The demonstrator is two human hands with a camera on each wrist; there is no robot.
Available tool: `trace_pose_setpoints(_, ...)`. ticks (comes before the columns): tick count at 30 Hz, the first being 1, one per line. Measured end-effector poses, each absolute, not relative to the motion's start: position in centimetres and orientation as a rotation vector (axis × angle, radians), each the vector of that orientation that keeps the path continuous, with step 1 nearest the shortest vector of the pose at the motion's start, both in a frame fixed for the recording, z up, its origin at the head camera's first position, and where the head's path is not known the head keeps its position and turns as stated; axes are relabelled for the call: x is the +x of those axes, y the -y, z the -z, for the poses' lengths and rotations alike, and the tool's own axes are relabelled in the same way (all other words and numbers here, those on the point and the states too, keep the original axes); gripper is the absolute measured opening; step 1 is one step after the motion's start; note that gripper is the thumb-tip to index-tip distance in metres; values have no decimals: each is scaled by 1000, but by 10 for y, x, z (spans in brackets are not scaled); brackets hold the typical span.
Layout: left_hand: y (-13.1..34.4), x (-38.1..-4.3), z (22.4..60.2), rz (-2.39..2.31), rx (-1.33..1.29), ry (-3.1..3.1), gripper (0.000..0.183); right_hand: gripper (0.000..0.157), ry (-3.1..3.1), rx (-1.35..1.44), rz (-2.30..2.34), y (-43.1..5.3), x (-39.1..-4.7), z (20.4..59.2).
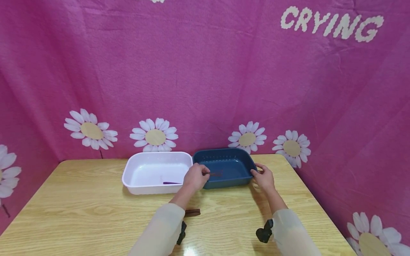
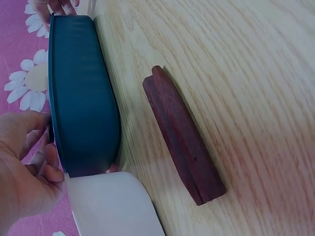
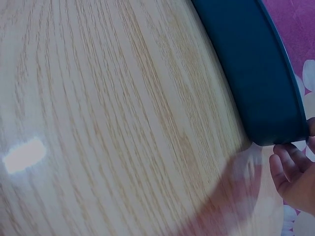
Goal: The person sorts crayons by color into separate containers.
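My left hand pinches a slim dark brown thing between thumb and fingers, over the near left part of the dark blue basin. Its exact kind is too blurred to tell. My right hand grips the right end of that basin, thumb at the rim and fingers against the outer wall, as the right wrist view also shows. To the left stands a white basin with a slim purple piece inside, partly hidden by my left arm. Dark red-brown wooden pieces lie side by side on the table.
Both basins stand side by side at the back of the light wooden table, near a pink cloth with daisies. A dark wrist device sits by my right sleeve.
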State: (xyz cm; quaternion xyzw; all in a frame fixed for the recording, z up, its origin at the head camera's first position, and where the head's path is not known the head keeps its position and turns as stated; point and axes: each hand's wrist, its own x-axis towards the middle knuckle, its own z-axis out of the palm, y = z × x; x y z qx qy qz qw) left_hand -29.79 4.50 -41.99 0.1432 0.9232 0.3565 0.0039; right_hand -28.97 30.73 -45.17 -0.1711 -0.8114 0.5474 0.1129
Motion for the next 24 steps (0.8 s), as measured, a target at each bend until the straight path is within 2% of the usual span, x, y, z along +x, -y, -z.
trace_pose_setpoints(24,-37,-293,417,-1215,478,-2810,18,44,2376,-489,-1638,-308,-290,452)
